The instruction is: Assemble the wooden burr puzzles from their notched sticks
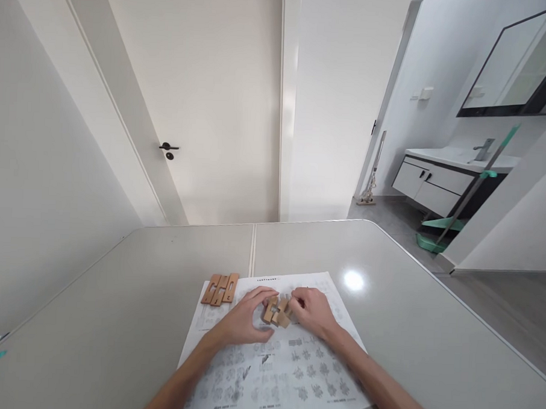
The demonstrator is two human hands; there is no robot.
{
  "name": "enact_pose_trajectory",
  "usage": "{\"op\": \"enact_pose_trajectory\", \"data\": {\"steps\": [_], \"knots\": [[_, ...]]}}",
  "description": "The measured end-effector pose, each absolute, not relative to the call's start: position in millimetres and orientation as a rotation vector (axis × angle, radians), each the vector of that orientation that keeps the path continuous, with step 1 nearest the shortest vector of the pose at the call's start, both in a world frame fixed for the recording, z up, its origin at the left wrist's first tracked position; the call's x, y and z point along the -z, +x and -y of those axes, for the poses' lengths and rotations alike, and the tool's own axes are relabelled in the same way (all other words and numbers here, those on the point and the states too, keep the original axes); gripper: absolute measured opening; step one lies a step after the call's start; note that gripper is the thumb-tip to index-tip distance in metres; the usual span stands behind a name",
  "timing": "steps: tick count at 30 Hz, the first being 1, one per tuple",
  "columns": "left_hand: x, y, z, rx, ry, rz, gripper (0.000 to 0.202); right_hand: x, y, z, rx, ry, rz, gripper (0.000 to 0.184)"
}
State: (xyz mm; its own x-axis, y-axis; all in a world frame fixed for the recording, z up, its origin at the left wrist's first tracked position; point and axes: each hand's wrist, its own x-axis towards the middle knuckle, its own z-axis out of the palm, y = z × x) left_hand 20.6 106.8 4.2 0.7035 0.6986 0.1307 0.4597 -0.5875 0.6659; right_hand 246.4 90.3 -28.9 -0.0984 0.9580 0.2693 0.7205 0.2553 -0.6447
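A small cluster of light wooden puzzle pieces (pixel 276 311) lies on a printed paper sheet (pixel 273 403), with a gap in its middle. My left hand (pixel 243 318) curves around the cluster's left side, thumb and fingers wide apart, fingertips close to its upper edge. On the other side, my right hand (pixel 312 312) has its fingers curled in a pinch at the cluster's right edge. A slightly blurred wooden piece shows at those fingertips, partly hidden by them. Several reddish-brown flat wooden pieces (pixel 220 289) with slots and numbers lie side by side beyond my left hand.
The grey table (pixel 160 308) has a seam across it and a bright light reflection at right. A closed door (pixel 214 105) with a black handle stands beyond. Off to the right are a mop (pixel 374 170), a washbasin cabinet (pixel 432 181) and a green dustpan (pixel 432 243).
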Motion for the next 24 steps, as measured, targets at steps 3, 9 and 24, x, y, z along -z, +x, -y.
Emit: {"op": "enact_pose_trajectory", "data": {"steps": [3, 9, 24], "knots": [[-2, 26, -104, -0.459, 2.29, -0.915, 0.089, 30, 247, -90, -0.409, -1.585, 1.972, 0.031], [1, 32, -103, -0.452, 2.274, -0.944, 0.081, 34, 243, -89, -0.433, -1.603, 2.002, 0.021], [20, 41, -102, -0.575, 2.315, -1.051, 0.087, 35, 237, -86, -0.373, -1.557, 1.996, 0.03]]}}
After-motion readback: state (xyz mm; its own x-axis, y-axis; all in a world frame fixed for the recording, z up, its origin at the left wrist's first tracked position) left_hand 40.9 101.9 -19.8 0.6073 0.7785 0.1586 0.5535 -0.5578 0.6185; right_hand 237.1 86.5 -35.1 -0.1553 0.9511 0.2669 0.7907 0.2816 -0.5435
